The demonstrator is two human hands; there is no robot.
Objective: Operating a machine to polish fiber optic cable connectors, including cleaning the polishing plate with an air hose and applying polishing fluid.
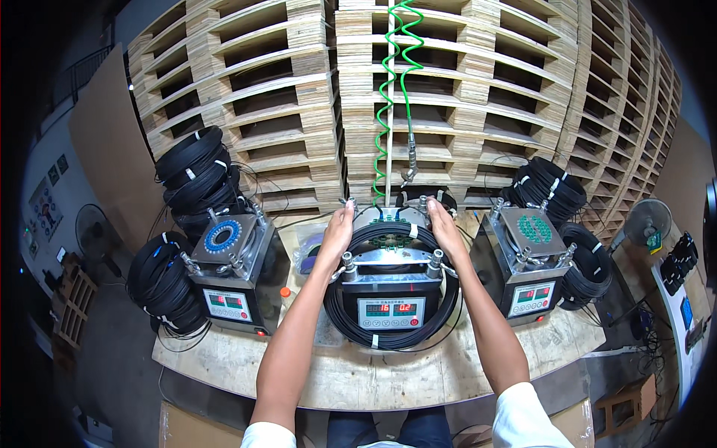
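Note:
Straight ahead stands the middle benchtop polishing machine (347, 291), a dark box with a lit red display and metal posts at its corners. A coil of black cable (381, 342) hangs round it, tied with white bands. Green connectors (392, 241) sit on its top, partly behind the coil. My left hand (337, 233) is closed at the far left corner post (351, 203). At the far right corner post (430, 204), my right hand (445, 230) is closed likewise. Both forearms pass outside the coil; some fingers are hidden behind the posts.
A similar machine (228, 280) with a blue connector ring stands left, another (526, 280) with green connectors right. Black cable coils (160, 280) are piled beside both. A green spiral air hose (407, 67) hangs before stacked pallets (261, 82). An orange-capped bottle (285, 293) stands left of the coil.

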